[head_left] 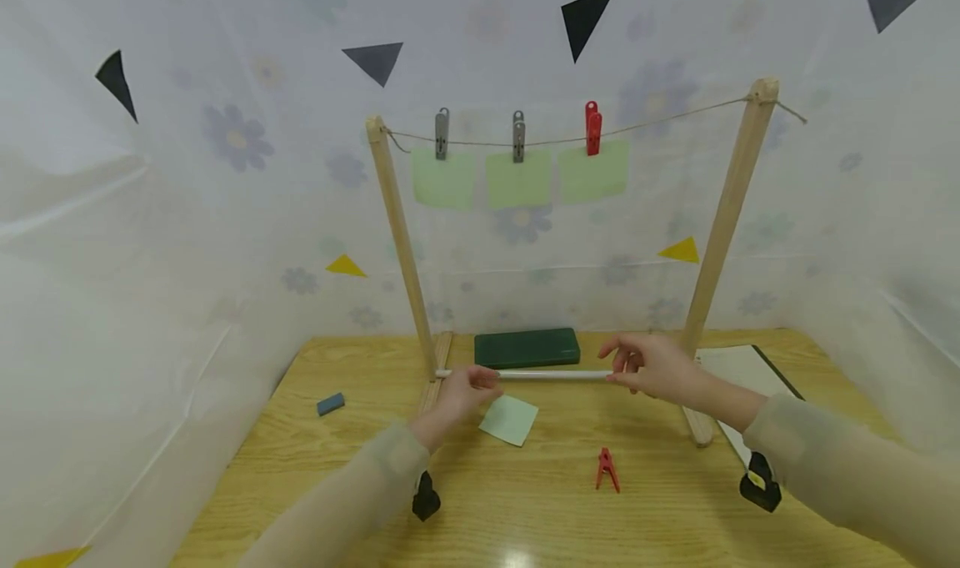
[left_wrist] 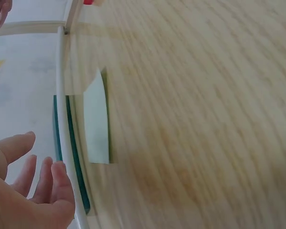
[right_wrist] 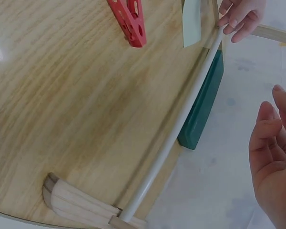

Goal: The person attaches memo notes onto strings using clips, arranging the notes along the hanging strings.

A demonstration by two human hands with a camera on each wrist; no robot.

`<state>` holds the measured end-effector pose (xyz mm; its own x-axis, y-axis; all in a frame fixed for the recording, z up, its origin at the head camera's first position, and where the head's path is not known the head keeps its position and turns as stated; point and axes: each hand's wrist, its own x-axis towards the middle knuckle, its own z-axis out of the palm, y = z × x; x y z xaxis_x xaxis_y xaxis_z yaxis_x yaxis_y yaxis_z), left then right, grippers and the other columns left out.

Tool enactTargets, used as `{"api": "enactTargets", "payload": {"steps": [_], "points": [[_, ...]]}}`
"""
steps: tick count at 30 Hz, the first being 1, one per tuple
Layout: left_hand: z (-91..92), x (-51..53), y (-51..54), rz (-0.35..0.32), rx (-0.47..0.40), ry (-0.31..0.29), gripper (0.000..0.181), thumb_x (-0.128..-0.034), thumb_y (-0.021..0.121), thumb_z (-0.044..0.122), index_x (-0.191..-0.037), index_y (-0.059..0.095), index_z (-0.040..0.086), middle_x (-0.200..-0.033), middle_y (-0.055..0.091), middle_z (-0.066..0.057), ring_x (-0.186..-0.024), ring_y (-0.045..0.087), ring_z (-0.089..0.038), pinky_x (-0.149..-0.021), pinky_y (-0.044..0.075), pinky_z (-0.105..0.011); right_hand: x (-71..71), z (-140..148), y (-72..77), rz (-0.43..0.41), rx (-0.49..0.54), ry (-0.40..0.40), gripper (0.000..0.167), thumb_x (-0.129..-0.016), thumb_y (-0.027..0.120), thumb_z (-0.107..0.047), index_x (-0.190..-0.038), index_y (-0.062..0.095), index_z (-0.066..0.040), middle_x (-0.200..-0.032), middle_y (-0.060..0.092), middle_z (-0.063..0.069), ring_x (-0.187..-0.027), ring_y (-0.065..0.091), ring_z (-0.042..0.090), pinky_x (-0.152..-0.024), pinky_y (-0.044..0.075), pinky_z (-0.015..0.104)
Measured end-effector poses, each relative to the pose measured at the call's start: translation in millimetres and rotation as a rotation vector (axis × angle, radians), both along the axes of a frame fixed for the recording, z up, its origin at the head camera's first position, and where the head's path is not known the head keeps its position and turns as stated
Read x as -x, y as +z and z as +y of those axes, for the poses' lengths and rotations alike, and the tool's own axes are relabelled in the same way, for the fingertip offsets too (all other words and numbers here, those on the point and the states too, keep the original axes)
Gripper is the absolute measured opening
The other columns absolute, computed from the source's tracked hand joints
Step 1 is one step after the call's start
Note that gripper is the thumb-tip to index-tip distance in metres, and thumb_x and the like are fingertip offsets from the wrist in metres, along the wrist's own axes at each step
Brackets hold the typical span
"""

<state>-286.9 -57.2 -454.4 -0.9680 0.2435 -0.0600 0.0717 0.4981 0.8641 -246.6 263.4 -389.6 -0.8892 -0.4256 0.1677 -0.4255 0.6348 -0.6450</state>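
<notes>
My left hand (head_left: pixel 467 391) hovers by the left part of the white crossbar (head_left: pixel 555 375), just above a loose pale green sticky note (head_left: pixel 510 420). A gap shows between its thumb and fingers in the left wrist view, with nothing held. Toward the bar's right part is my right hand (head_left: pixel 651 368), its fingers loosely bent and empty in the right wrist view. A red clothespin (head_left: pixel 607 469) lies on the table between the hands, nearer to me. Above, three green notes (head_left: pixel 519 180) hang from a string, clipped by two grey clothespins (head_left: pixel 518 137) and a red one (head_left: pixel 593 128).
Wooden posts (head_left: pixel 401 243) (head_left: pixel 727 209) carry the string. Behind the crossbar lies a dark green case (head_left: pixel 527 348). A blue eraser (head_left: pixel 331 404) sits at left; a white sheet or board (head_left: pixel 738 368) lies at right. Patterned sheeting (head_left: pixel 247 284) encloses the wooden table (head_left: pixel 525 501).
</notes>
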Motion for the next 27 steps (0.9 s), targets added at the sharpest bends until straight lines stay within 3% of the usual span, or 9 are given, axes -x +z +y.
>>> {"api": "enactTargets", "payload": {"steps": [7,16,22,27], "points": [[-4.2,-3.2,-13.8,-0.021,-0.026,-0.015,0.036,-0.0862,0.075,0.004,-0.119,0.065,-0.005,-0.113,0.068,-0.02,-0.106,0.064,-0.033,-0.082,0.057,-0.037,-4.4,1,-25.9,0.023,0.013,0.087,0.028,-0.087,0.076,-0.01,-0.112,0.065,-0.008,-0.082,0.065,-0.003,-0.063,0.06,0.005,-0.057,0.052,0.025],[-6.5,-7.5,-28.6,-0.015,0.042,0.003,0.037,-0.0815,0.079,0.004,-0.116,0.068,-0.002,-0.109,0.069,-0.017,-0.102,0.064,-0.029,-0.086,0.055,-0.039,-10.0,-7,-57.4,-0.025,-0.011,0.187,0.029,-0.086,0.075,-0.007,-0.113,0.065,-0.005,-0.086,0.065,-0.002,-0.069,0.059,0.001,-0.063,0.052,0.024],[-7.2,-7.3,-32.1,0.013,0.038,0.005,0.038,-0.0792,0.08,0.001,-0.115,0.068,-0.003,-0.105,0.068,-0.016,-0.095,0.063,-0.024,-0.084,0.054,-0.036,-14.6,-8,-69.1,-0.057,-0.012,0.233,0.029,-0.085,0.074,-0.001,-0.113,0.066,-0.004,-0.088,0.067,0.007,-0.07,0.06,0.002,-0.063,0.052,0.023],[-8.6,-8.2,-32.8,0.017,0.032,-0.007,0.041,-0.0774,0.08,-0.003,-0.116,0.067,-0.003,-0.103,0.068,-0.016,-0.092,0.062,-0.022,-0.081,0.054,-0.033,-18.2,-8,-72.9,-0.081,0.015,0.263,0.033,-0.081,0.074,0.004,-0.111,0.066,-0.003,-0.086,0.065,0.006,-0.066,0.056,0.0,-0.059,0.05,0.022]]}}
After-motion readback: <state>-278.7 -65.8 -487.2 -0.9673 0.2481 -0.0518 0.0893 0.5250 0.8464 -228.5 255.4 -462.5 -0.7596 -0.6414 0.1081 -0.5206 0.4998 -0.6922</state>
